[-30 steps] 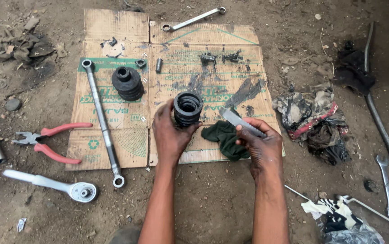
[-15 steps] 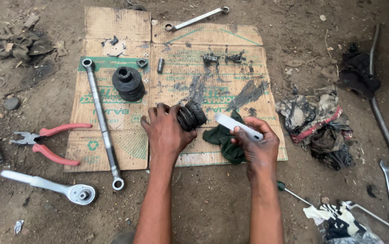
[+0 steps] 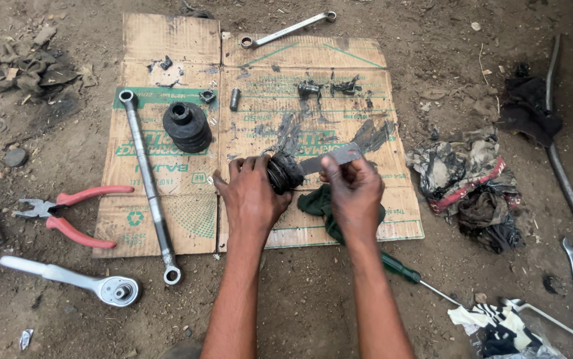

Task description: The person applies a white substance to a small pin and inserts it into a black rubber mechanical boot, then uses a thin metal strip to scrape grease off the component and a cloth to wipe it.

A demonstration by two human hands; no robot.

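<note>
Bare dirt ground is lying under a flattened cardboard sheet (image 3: pixel 167 226), and you are working over its near edge. Your left hand (image 3: pixel 252 199) is wrapping around a black ribbed rubber boot (image 3: pixel 283 173), tipping its open mouth to the right. Your right hand (image 3: pixel 351 193) is pinching a flat grey blade-like strip (image 3: pixel 330 159), its tip reaching into the boot's mouth. A green rag (image 3: pixel 320 205) is lying just beneath both hands.

To do this well, I would judge that you should be keeping the boot steady in your left grip and sliding the strip along the inner wall gently, so the rubber is not getting nicked.

Compared with half a second ago, you are holding the boot further tilted and the strip's tip is now meeting it, where earlier it was apart. A second boot (image 3: pixel 186 126), a long wrench (image 3: pixel 147 186) and red-handled pliers (image 3: pixel 74 213) are resting to the left, unmoved.
</note>
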